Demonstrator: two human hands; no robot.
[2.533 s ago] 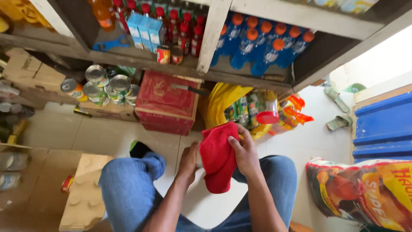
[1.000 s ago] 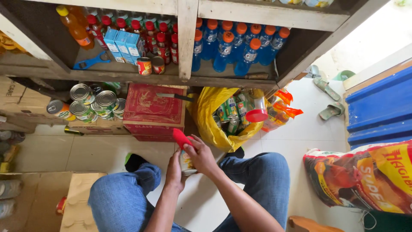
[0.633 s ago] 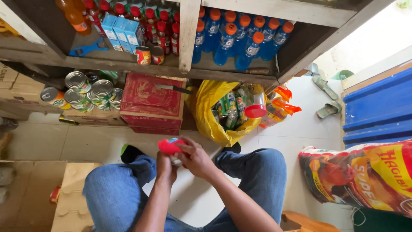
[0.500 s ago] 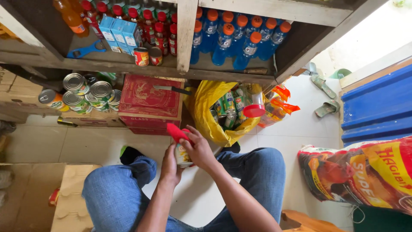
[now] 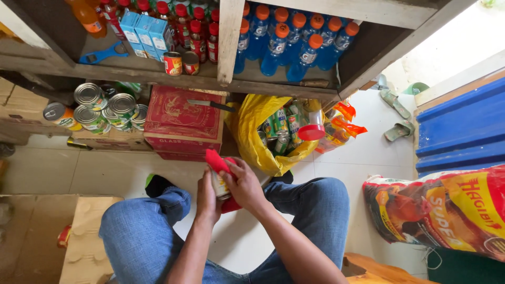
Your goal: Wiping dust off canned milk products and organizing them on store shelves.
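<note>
Can (image 5: 221, 185) between fingers (image 5: 206, 185), red cloth (image 5: 216, 161) atop.

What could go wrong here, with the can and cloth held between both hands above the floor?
The can is gripped through a red cloth by the left hand and right hand; it might slip onto the tiled floor. A knife lies unsheathed on the red box nearby, a possible cut hazard when reaching.

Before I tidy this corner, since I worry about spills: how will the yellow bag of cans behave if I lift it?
The yellow bag looks thin and crumpled, so it will probably sag. It bulges with cans, so it is likely heavy for its size. Its mouth gapes open, so cans could roll out if it tips.
</note>
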